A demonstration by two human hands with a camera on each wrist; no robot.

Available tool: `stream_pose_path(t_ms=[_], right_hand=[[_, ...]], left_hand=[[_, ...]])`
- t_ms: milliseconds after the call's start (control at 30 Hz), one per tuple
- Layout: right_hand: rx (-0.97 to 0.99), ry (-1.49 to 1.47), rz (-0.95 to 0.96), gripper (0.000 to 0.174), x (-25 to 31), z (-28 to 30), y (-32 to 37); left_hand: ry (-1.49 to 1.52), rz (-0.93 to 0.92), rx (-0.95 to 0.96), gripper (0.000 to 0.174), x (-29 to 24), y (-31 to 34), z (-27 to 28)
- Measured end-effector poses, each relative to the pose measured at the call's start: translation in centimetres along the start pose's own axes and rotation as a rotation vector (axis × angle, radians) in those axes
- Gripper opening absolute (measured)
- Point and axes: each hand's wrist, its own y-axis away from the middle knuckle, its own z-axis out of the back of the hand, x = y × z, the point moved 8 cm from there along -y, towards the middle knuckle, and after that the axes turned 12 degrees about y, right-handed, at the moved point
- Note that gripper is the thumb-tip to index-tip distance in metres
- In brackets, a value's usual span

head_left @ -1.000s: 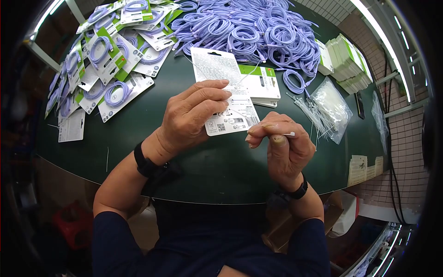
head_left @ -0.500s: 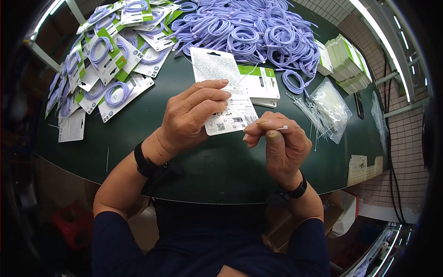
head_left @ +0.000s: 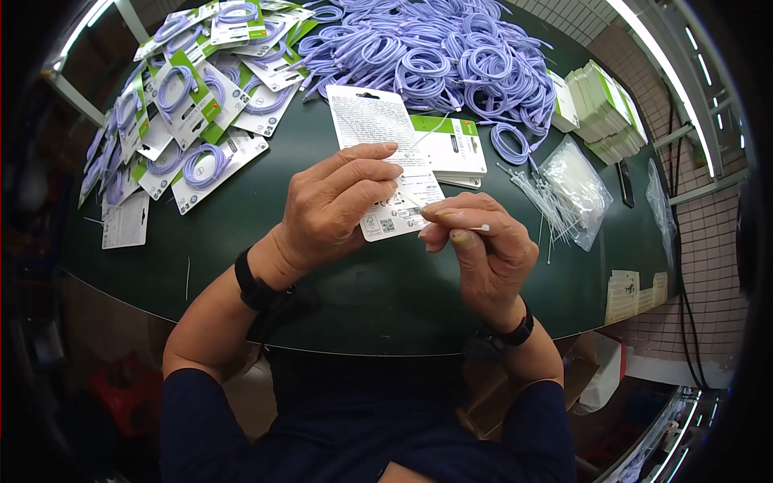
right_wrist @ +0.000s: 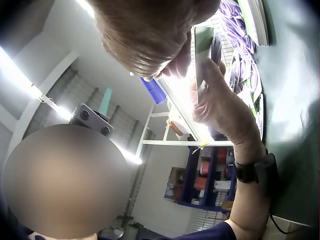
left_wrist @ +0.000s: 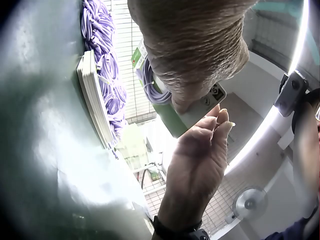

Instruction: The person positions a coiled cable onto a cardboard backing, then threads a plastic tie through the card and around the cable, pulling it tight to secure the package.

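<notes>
Packaging card [head_left: 369,121] is held printed back up above the green table [head_left: 386,298], centre, just in front of a stack of cards [head_left: 455,149]. Left hand [head_left: 334,209] grasps its near edge, fingers curled over the top; thumb is hidden. Right hand [head_left: 483,258] pinches a thin white cable tie [head_left: 481,228] btwn thumb & forefinger, other fingers clenched, tip at the card's near right corner. Purple cables [head_left: 435,56] are heaped far centre, and a bag of ties [head_left: 576,189] lies right. Probably threading the tie thru the card. It should go best w/ the card steady & flat, the tie pinched close to its tip so it doesn't bend, and an even pull, no yanking, or the card hole may tear.
</notes>
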Motion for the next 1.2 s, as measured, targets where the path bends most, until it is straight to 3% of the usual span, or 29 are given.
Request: stream_pose_path(t_ms=[33, 133, 267, 400, 700, 833, 933, 1100, 1200], right_hand=[[-0.001, 0.002, 0.002, 0.015, 0.0, 0.1, -0.2], [-0.005, 0.289, 0.239, 0.023, 1.4, 0.5, -1.0], [0.087, 0.399, 0.254, 0.03, 1.3, 0.5, -0.9], [0.022, 0.346, 0.179, 0.024, 1.5, 0.6, -1.0], [0.093, 0.394, 0.265, 0.024, 1.5, 0.0, -1.2], [0.136, 0.345, 0.14, 0.02, 0.5, 0.0, -1.7], [0.305, 0.165, -0.234, 0.017, -1.9, 0.0, -1.8], [0.333, -0.048, -0.375, 0.016, -2.3, 0.1, -1.7], [0.428, -0.327, -0.431, 0.006, -2.2, -0.7, -1.5]], left_hand=[[0.0, -0.003, -0.001, 0.026, -0.1, -0.1, 0.0], [-0.026, -0.035, -0.003, 0.024, -0.6, -0.1, 0.0], [-0.035, -0.05, -0.023, 0.024, -1.1, -0.2, 0.2], [-0.045, -0.055, -0.027, 0.024, -1.8, -0.3, 0.2], [-0.04, -0.035, -0.016, 0.022, -2.1, -0.1, 0.1], [-0.057, -0.033, -0.024, 0.018, -2.4, -0.2, 0.0], [-0.11, -0.112, 0.024, 0.021, -3.5, 0.3, -0.9], [-0.216, -0.17, 0.091, 0.016, -6.2, -1.0, -0.3], [0.008, -0.14, 0.062, 0.013, -6.7, -1.6, -0.2]])
